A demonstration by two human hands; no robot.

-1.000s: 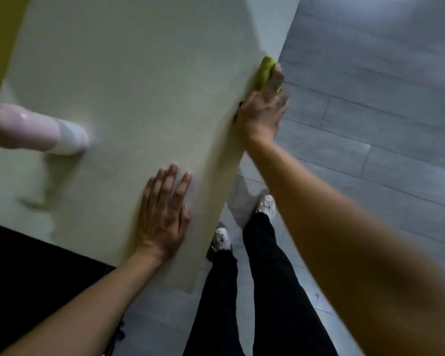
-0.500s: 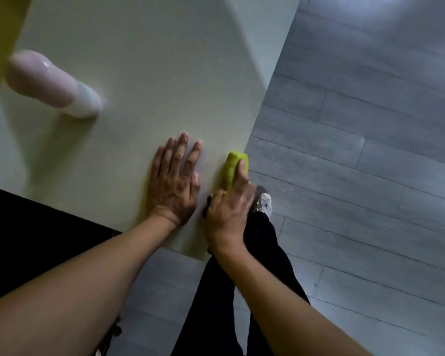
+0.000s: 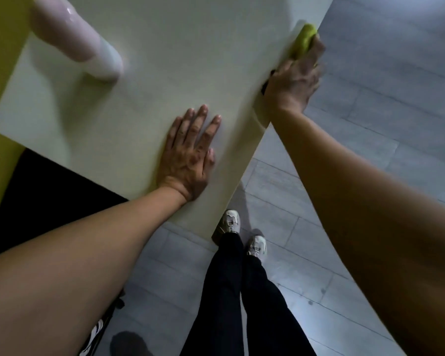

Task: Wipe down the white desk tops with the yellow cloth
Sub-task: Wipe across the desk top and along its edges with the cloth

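- Up at the right edge of the white worktop, toward its far end, the right hand grips the yellow cloth, fingers curled over the bunched fabric.
- Only the far end of the cloth shows past the fingertips; the rest is hidden under the hand, which is somewhat blurred.
- The cloth lies right on the worktop's right edge, touching it, with the hand partly over the edge and partly over the floor beyond.
- Something small and dark peeks out at the thumb side of the right hand; it is too blurred to tell what it is.
- The left hand lies flat on the worktop near the near right corner, palm down, fingers straight and slightly spread, holding nothing.
- The two hands are well apart, the left near the near edge, the right farther along the right edge.
- A pale pink and white rounded object stands near the far left part of the worktop, well apart from both hands; its outline is blurred.
- A yellow surface runs along the worktop's left edge, and a black area lies below the near edge on the left.
- Beneath the near right corner, the person's legs in black trousers and two light-coloured shoes stand on grey plank flooring.
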